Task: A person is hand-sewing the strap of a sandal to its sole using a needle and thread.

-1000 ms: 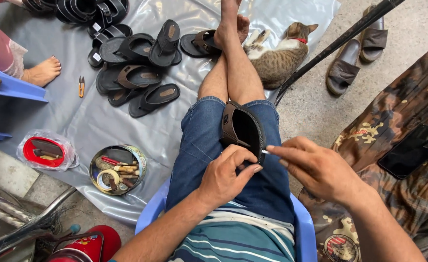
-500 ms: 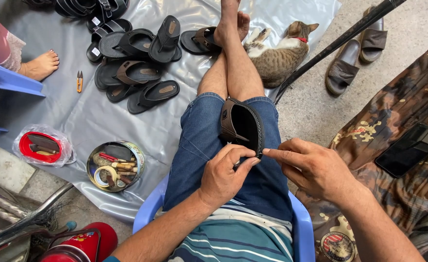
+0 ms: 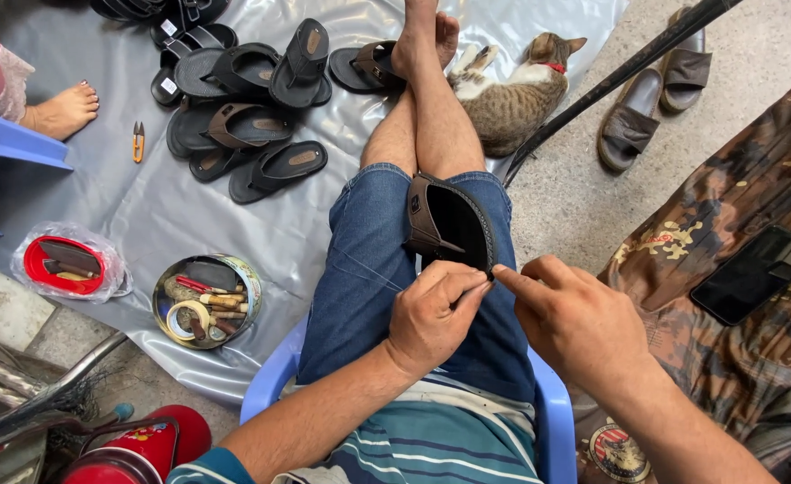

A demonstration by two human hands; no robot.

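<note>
**Both hands at the edge of a sandal held between the knees**

The left hand is curled, fingertips pinching the near rim of the dark brown sandal clamped upright between the thighs. The right hand pinches closed at that same rim, a thin thread running leftward. Beyond lie a round tin of tools, a heap of sandals and a sleeping cat

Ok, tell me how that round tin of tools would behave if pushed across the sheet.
The tin looks flat-bottomed and low, so it would likely slide, not tip or roll. It is crowded with tools and a tape roll, so probably heavy for its size. The plastic sheet looks slick but wrinkled; it may bunch up.
</note>
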